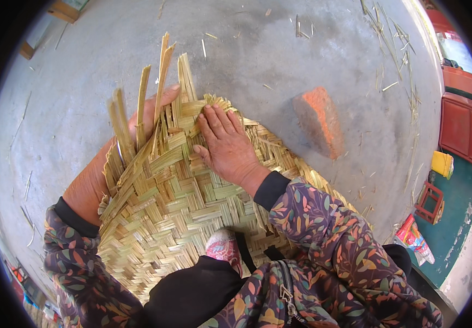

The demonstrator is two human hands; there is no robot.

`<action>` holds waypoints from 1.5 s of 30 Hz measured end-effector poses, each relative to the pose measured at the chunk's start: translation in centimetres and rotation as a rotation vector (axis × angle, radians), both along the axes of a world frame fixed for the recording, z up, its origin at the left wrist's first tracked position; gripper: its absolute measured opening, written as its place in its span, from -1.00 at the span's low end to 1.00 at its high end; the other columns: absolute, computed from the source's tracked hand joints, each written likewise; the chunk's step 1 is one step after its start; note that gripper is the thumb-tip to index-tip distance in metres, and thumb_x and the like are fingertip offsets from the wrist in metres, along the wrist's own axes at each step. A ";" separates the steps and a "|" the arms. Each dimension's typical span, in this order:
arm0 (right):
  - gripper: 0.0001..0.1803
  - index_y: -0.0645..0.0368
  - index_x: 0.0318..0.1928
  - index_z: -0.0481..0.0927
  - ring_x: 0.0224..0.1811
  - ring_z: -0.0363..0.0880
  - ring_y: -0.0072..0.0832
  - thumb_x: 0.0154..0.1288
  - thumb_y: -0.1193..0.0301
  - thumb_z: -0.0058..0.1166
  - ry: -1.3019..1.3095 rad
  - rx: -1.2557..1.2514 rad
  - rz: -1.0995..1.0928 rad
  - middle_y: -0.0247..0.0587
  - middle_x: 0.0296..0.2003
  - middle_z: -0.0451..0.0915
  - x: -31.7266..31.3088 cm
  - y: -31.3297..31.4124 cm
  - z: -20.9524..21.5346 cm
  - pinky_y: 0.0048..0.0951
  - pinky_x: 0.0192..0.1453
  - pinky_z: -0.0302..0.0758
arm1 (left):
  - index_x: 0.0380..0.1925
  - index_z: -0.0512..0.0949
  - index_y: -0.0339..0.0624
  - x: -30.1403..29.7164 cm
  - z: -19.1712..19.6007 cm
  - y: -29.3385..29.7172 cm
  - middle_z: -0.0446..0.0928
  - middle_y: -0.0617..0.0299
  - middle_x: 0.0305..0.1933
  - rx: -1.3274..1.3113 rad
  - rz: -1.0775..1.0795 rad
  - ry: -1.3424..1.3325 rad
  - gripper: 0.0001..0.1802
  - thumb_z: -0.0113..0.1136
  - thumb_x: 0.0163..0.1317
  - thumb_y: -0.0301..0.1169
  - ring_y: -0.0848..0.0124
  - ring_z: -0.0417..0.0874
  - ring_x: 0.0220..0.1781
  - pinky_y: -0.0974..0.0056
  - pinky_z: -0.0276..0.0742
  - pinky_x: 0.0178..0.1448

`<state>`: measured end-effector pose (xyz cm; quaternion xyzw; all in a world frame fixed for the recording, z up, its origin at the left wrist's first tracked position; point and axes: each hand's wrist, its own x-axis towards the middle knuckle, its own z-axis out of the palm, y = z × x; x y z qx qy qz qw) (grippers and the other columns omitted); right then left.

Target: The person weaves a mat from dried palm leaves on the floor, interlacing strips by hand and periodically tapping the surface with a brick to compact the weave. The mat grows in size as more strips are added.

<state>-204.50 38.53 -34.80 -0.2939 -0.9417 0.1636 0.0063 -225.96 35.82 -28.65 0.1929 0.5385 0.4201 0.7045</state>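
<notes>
A half-woven bamboo mat or basket (pixel 176 213) lies tilted over my lap and onto the concrete floor, its loose strip ends (pixel 159 82) sticking up at the far edge. My left hand (pixel 148 112) reaches behind the weave from the left, with fingers showing between the upright strips, gripping them. My right hand (pixel 226 145) lies flat on the woven surface near the top edge, fingers spread and pressing on the strips. My shoe tip (pixel 222 246) shows under the lower edge of the weave.
A red brick (pixel 319 120) lies on the concrete to the right of the weave. Scattered bamboo slivers (pixel 400 49) litter the floor at upper right. A small red stool (pixel 430 202), a yellow box (pixel 442 164) and red furniture (pixel 465 115) stand at the right edge.
</notes>
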 end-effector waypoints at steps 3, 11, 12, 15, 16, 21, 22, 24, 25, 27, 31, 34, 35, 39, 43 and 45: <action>-0.27 0.31 0.43 0.26 0.60 -0.05 -0.12 0.52 -0.01 -0.25 0.009 0.004 -0.008 0.08 0.50 0.12 1.1 0.6 0.3 -0.07 0.63 -0.16 | 0.38 0.33 -0.18 0.4 -0.2 1.9 0.53 0.08 0.24 -0.170 -0.060 -0.114 -0.36 -0.11 0.52 0.04 0.33 0.54 0.29 0.32 0.54 0.25; -0.26 0.31 0.45 0.20 0.60 -0.03 -0.08 0.49 0.03 -0.20 0.022 0.025 0.016 0.12 0.50 0.10 4.1 1.4 0.3 -0.05 0.63 -0.15 | 0.53 0.11 -0.14 8.4 1.2 3.1 0.61 0.06 -0.26 -0.007 -0.094 0.532 -0.24 -0.06 0.50 0.05 0.49 0.56 -0.37 0.30 0.55 -0.37; -0.26 0.30 0.46 0.17 0.60 -0.03 -0.06 0.49 0.03 -0.20 0.013 0.035 0.037 0.13 0.51 0.08 4.5 1.5 0.1 -0.04 0.64 -0.15 | 0.52 0.10 -0.17 9.6 1.6 3.1 0.61 0.05 -0.25 0.003 -0.139 0.605 -0.24 -0.06 0.51 0.04 0.49 0.56 -0.36 0.32 0.56 -0.34; -0.30 0.20 0.50 0.12 0.59 -0.01 -0.09 0.54 0.05 -0.28 0.675 -0.977 -0.268 0.11 0.51 0.08 5.3 1.6 -0.8 -0.07 0.65 -0.10 | 0.47 0.15 -0.33 14.2 2.3 3.4 0.37 -0.24 0.37 0.141 -0.141 0.795 -0.33 -0.05 0.50 -0.17 0.09 0.42 0.43 0.12 0.28 0.52; -0.33 0.15 0.51 0.10 0.58 0.00 -0.10 0.56 0.06 -0.32 0.987 -1.215 -0.402 0.10 0.50 0.08 5.6 1.6 -1.0 -0.09 0.65 -0.08 | 0.47 0.17 -0.30 15.6 2.3 3.6 0.34 -0.23 0.40 0.205 -0.173 0.956 -0.36 -0.03 0.48 -0.25 0.06 0.34 0.48 0.11 0.25 0.53; -0.45 0.05 0.45 0.17 0.43 0.25 -0.23 0.60 0.12 -0.37 1.514 -2.180 -1.147 -0.05 0.37 0.23 8.0 2.0 -1.8 -0.25 0.50 0.19 | 0.48 0.08 -0.32 21.3 2.3 3.7 0.08 -0.16 0.55 0.215 -0.383 1.269 -0.22 0.02 0.22 -0.56 -0.01 -0.01 0.64 0.02 -0.07 0.65; -0.47 0.04 0.42 0.21 0.38 0.28 -0.24 0.57 0.14 -0.33 1.499 -2.208 -1.190 -0.08 0.32 0.27 8.5 2.0 -1.7 -0.25 0.44 0.22 | 0.48 0.02 -0.34 21.7 2.3 3.8 0.00 -0.11 0.59 0.208 -0.423 1.280 -0.10 0.20 0.18 -0.37 0.02 -0.08 0.65 0.02 -0.16 0.67; -0.51 0.02 0.35 0.29 0.28 0.35 -0.24 0.51 0.16 -0.26 1.189 -2.084 -1.052 -0.12 0.20 0.35 10.0 1.4 -1.2 -0.24 0.32 0.28 | 0.49 0.02 -0.33 22.6 2.0 3.9 -0.01 -0.11 0.59 0.199 -0.435 1.305 -0.10 0.19 0.19 -0.36 0.03 -0.09 0.65 0.02 -0.15 0.66; -0.52 0.01 0.32 0.34 0.23 0.39 -0.24 0.48 0.17 -0.22 0.819 -1.792 -0.834 -0.15 0.14 0.39 10.8 0.9 -0.8 -0.23 0.26 0.31 | 0.49 0.01 -0.33 23.0 1.8 3.9 -0.02 -0.11 0.60 0.194 -0.440 1.320 -0.10 0.19 0.20 -0.36 0.03 -0.10 0.66 0.01 -0.15 0.66; -0.56 -0.01 0.26 0.42 0.13 0.46 -0.25 0.43 0.20 -0.15 0.018 -0.959 -0.247 -0.19 0.03 0.48 12.7 -0.8 0.3 -0.23 0.14 0.38 | 0.50 0.01 -0.32 23.1 1.2 3.8 -0.04 -0.09 0.60 0.184 -0.475 1.371 -0.14 0.15 0.27 -0.31 0.05 -0.12 0.66 0.02 -0.17 0.66; -0.62 -0.04 0.12 0.59 -0.06 0.60 -0.26 0.31 0.25 0.01 -0.356 -0.868 0.326 -0.29 -0.21 0.64 17.1 -4.4 3.3 -0.21 -0.10 0.50 | 0.50 -0.01 -0.31 23.4 -1.1 3.5 -0.06 -0.05 0.61 0.162 -0.406 1.381 -0.13 0.13 0.22 -0.45 0.05 -0.15 0.67 0.02 -0.20 0.68; -0.57 0.05 0.11 0.60 -0.03 0.62 -0.31 0.25 0.24 0.08 -0.036 -0.686 0.741 -0.22 -0.12 0.65 19.2 -4.7 6.1 -0.27 -0.06 0.56 | 0.51 -0.04 -0.32 23.6 -2.9 3.4 -0.10 -0.05 0.62 0.173 -0.380 1.428 -0.17 0.09 0.34 -0.31 0.06 -0.20 0.67 0.02 -0.24 0.68; -0.57 0.11 0.10 0.59 0.02 0.62 -0.31 0.24 0.26 0.08 0.172 -0.669 0.711 -0.19 -0.05 0.64 19.7 -4.4 7.6 -0.29 -0.01 0.57 | 0.51 -0.04 -0.32 23.6 -3.4 3.3 -0.11 -0.05 0.63 0.176 -0.371 1.442 -0.18 0.07 0.37 -0.28 0.06 -0.22 0.68 0.02 -0.25 0.67; -0.64 0.20 0.04 0.57 0.12 0.58 -0.25 0.25 0.39 0.07 0.346 -0.464 0.662 -0.12 0.06 0.59 19.3 0.8 12.3 -0.24 0.16 0.54 | 0.52 -0.01 -0.29 22.9 -4.7 2.6 -0.15 -0.03 0.64 0.145 -0.353 1.477 -0.22 -0.07 0.47 -0.10 0.08 -0.25 0.68 0.01 -0.30 0.67; -0.50 0.22 0.12 0.52 0.21 0.50 -0.10 0.16 0.38 0.26 0.274 0.089 0.181 0.00 0.13 0.54 18.0 7.7 13.8 -0.07 0.31 0.43 | 0.53 -0.03 -0.30 21.1 -4.8 0.9 -0.18 -0.02 0.65 0.171 -0.359 1.495 -0.20 -0.13 0.48 -0.04 0.11 -0.27 0.69 0.03 -0.33 0.67; -0.27 0.23 0.28 0.39 0.29 0.42 -0.02 0.13 0.28 0.36 0.149 0.263 -0.158 0.07 0.18 0.51 17.3 9.2 12.8 -0.01 0.37 0.34 | 0.53 -0.04 -0.29 20.0 -4.5 -0.1 -0.19 -0.01 0.66 0.143 -0.421 1.476 -0.14 -0.09 0.45 0.04 0.12 -0.27 0.69 0.04 -0.34 0.68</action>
